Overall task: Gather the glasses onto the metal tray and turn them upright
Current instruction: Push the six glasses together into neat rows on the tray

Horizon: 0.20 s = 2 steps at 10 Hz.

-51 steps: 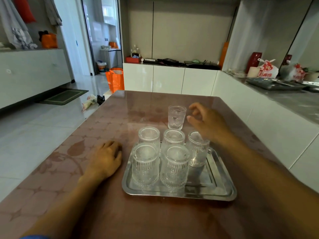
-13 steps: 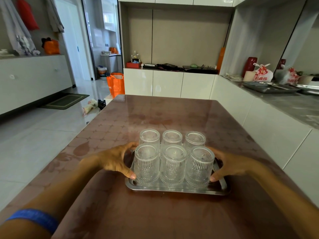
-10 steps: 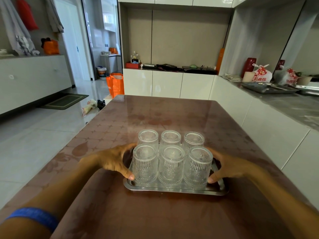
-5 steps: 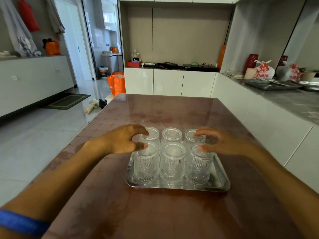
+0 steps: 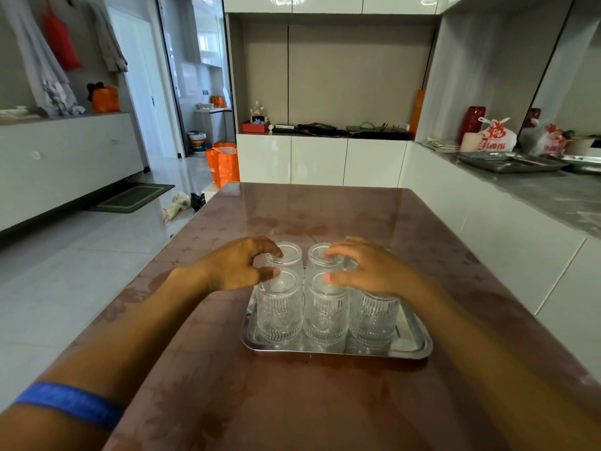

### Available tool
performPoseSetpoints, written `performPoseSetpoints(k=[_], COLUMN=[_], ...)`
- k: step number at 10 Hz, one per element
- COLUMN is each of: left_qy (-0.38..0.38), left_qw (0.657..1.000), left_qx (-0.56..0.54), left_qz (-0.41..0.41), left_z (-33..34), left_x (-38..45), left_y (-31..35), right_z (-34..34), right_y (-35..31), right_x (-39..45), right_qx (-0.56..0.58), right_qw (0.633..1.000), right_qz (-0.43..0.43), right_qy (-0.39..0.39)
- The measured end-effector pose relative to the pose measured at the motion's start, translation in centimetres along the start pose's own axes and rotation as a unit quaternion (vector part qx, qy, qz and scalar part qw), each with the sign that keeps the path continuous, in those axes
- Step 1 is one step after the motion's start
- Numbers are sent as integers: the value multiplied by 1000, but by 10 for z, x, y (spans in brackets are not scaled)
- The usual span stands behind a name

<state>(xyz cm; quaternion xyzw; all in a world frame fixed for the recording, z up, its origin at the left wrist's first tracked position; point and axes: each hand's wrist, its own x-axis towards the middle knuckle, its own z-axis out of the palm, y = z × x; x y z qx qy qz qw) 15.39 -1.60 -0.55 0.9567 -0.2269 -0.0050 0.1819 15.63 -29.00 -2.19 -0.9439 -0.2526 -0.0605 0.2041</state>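
Observation:
Several ribbed clear glasses stand upside down in two rows on the metal tray (image 5: 325, 351), on the brown table (image 5: 292, 402). The front row glasses (image 5: 279, 314) (image 5: 325, 317) (image 5: 374, 320) are untouched lower down. My left hand (image 5: 234, 268) curls over the back-left glass (image 5: 287, 255), finger on its upturned base, thumb in front of it. My right hand (image 5: 374, 271) reaches over the right side. Its fingertips pinch the back-middle glass (image 5: 320, 260), and it hides the back-right glass.
A grey counter (image 5: 553, 196) runs along the right of the table, with metal trays (image 5: 514, 162) and bags on it. White cabinets stand behind the far table edge. An orange bag (image 5: 222, 162) sits on the floor at the left.
Both hands let go of the tray's sides and rose onto the tops of the back-row glasses. The right hand shifted left from the back-right glass toward the back-middle one. The tray stayed put.

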Motion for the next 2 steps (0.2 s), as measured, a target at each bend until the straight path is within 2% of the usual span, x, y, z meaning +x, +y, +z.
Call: performPoseSetpoints(k=[2], left_qy=[6], left_qw=[1000], left_qx=[-2], left_qz=[-8], left_z=[3], left_x=[-1], left_y=[4], right_z=[2], right_y=[-9], right_x=[5], right_qx=[2], right_qw=[999], right_qz=[20], right_qy=[31])
